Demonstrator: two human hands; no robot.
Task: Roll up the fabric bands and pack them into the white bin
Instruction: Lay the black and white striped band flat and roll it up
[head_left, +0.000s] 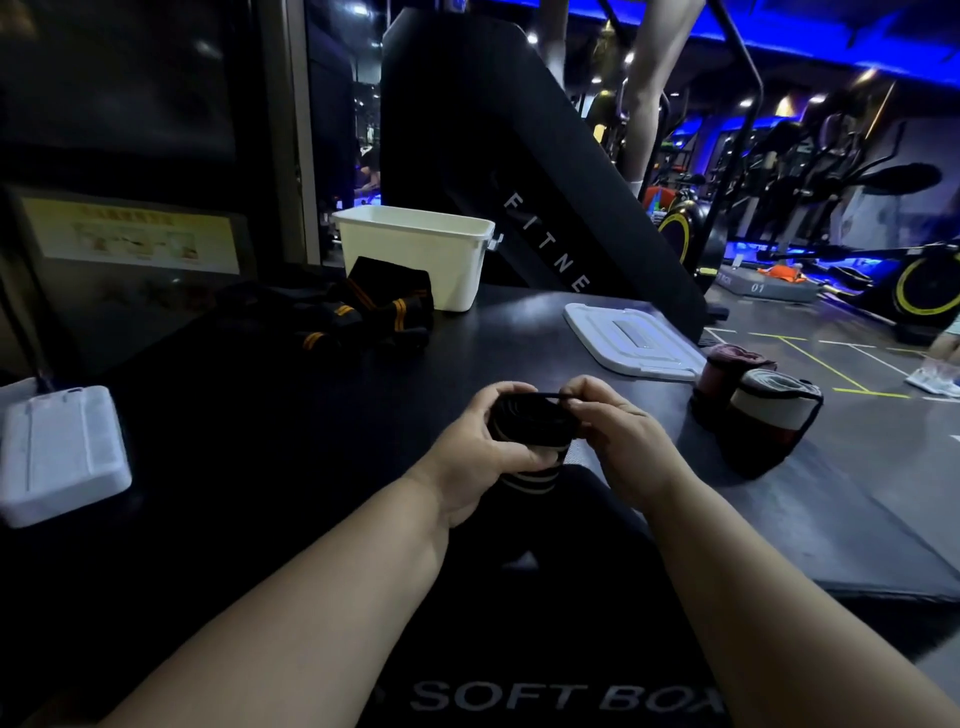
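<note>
A partly rolled black band with pale stripes is held just above the dark box top. My left hand grips the roll from the left. My right hand pinches the band's thin black loop at the roll's top right. The band's loose end hangs down toward me. A heap of black bands with orange stripes lies at the far left, touching the front of the white bin. Two rolled bands, one dark red and one pale with red, stand at the right edge.
The bin's white lid lies flat right of the bin. A white foam block sits at the left edge. Dark gym machines and a leaning black pad stand behind. The box top drops off to the floor on the right.
</note>
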